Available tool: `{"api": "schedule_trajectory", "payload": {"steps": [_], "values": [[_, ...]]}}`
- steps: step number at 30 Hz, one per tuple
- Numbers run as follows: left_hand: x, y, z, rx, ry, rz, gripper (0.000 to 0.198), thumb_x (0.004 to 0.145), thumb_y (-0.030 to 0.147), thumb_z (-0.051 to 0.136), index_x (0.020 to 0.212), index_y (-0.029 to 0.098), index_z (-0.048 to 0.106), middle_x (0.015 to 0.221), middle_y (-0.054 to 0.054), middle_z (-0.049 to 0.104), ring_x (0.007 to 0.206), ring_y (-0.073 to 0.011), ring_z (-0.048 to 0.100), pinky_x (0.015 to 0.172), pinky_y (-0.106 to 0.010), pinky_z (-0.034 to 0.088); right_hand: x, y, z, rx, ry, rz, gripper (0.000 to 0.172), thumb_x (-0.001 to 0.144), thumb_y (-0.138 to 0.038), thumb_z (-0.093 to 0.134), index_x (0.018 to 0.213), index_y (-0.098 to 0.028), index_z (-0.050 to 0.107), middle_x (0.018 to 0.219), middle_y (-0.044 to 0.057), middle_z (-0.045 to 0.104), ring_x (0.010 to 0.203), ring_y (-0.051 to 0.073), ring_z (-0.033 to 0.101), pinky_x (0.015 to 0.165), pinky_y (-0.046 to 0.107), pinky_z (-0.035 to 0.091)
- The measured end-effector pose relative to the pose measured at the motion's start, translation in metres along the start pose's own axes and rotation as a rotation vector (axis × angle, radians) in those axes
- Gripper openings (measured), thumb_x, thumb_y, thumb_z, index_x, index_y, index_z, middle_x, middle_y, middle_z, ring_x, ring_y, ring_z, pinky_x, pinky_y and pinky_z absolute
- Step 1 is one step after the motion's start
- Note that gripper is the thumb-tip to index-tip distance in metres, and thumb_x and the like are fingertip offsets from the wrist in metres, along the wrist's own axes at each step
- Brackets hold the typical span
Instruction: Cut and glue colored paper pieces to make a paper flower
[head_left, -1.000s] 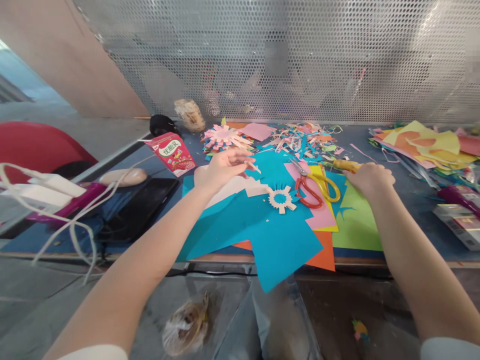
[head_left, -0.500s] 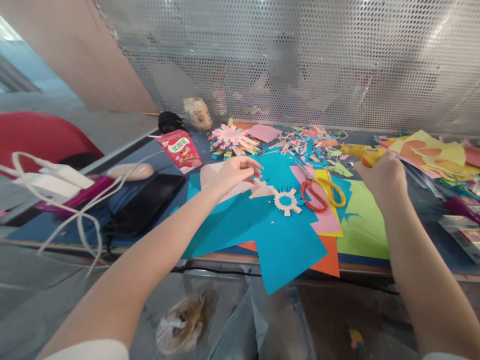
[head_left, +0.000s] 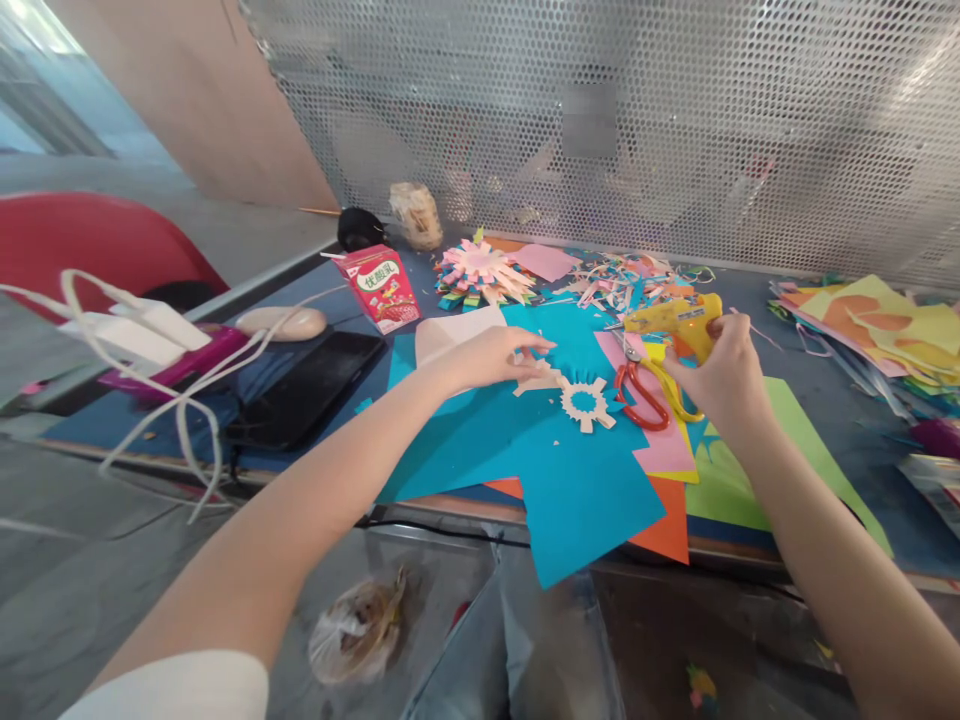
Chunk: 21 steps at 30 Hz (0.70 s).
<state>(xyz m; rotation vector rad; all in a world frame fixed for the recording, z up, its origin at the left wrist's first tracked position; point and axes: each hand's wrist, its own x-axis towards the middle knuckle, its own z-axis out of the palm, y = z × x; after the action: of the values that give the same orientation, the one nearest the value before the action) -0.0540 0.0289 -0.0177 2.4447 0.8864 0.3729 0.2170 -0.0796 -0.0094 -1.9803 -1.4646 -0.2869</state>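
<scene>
R hand (head_left: 720,375) is closed round the grip of the glue gun (head_left: 675,318), held up off the table w/ the nozzle pointing left. Gripped by the handle like that, prob. so the tip stays clear of skin and paper. It hangs just above the scissors (head_left: 645,390), which lie flat on a pink sheet (head_left: 660,445).

L hand (head_left: 495,355) is palm down, fingers nearly straight and loosely spread, tips on the cream strip that runs into the cutout (head_left: 586,402). Looks like it's pinning the piece flat rather than gripping it; can't tell if thumb and finger actually pinch.

Cutout is a cream toothed ring, flat on the blue sheet (head_left: 555,470), which hangs over the near table edge. It sits between the two hands: just beside L fingertips, nearer L than R, w/ the gun's nozzle above and to its right, not touching.

Further back: a paper flower (head_left: 480,272), a red carton (head_left: 379,288), a heap of scraps (head_left: 630,275) by the mesh screen.
</scene>
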Motion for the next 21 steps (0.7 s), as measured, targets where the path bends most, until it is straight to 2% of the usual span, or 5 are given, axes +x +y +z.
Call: {"api": "schedule_trajectory", "payload": {"steps": [8,11,14,17,21], "values": [[0.007,-0.003,0.015,-0.208,0.084,0.053,0.03,0.074,0.02,0.063,0.103,0.023,0.069,0.084,-0.004,0.073,0.065,-0.0131,0.061,0.057,-0.021,0.042,-0.004,-0.01,-0.007,0.075,-0.044,0.058,0.049,0.066,-0.036,0.067,0.096,-0.023,0.031,0.104,0.012,0.054,0.089,0.026,0.061,0.069,0.037,0.049],[0.006,-0.001,0.014,-0.259,0.235,0.03,0.023,0.075,0.022,0.063,0.096,0.019,0.07,0.087,-0.005,0.071,0.072,-0.0132,0.062,0.061,-0.022,0.045,-0.007,-0.014,-0.009,0.108,-0.032,0.038,0.049,0.065,-0.035,0.067,0.096,-0.024,0.03,0.103,0.011,0.054,0.09,0.026,0.062,0.069,0.037,0.05],[0.007,0.0,0.014,-0.491,0.371,-0.041,0.022,0.072,0.026,0.067,0.091,0.015,0.066,0.085,-0.008,0.07,0.069,-0.0134,0.062,0.058,-0.023,0.047,-0.015,-0.018,-0.01,0.161,0.0,-0.034,0.048,0.067,-0.038,0.065,0.096,-0.024,0.03,0.103,0.011,0.054,0.094,0.026,0.062,0.069,0.036,0.052],[0.008,0.0,0.015,-0.693,0.367,-0.115,0.024,0.065,0.023,0.072,0.085,0.013,0.064,0.076,-0.006,0.067,0.053,-0.0103,0.057,0.048,-0.023,0.045,-0.024,-0.021,-0.008,0.186,-0.024,-0.107,0.05,0.069,-0.041,0.064,0.099,-0.023,0.029,0.106,0.014,0.056,0.097,0.027,0.062,0.068,0.036,0.053],[0.007,0.003,0.016,-0.781,0.334,-0.137,0.022,0.064,0.021,0.073,0.082,0.013,0.064,0.071,-0.004,0.064,0.048,-0.0092,0.054,0.044,-0.024,0.044,-0.031,-0.021,-0.001,0.217,-0.142,-0.195,0.049,0.073,-0.04,0.059,0.105,-0.021,0.026,0.109,0.018,0.059,0.095,0.029,0.065,0.066,0.039,0.054]]}}
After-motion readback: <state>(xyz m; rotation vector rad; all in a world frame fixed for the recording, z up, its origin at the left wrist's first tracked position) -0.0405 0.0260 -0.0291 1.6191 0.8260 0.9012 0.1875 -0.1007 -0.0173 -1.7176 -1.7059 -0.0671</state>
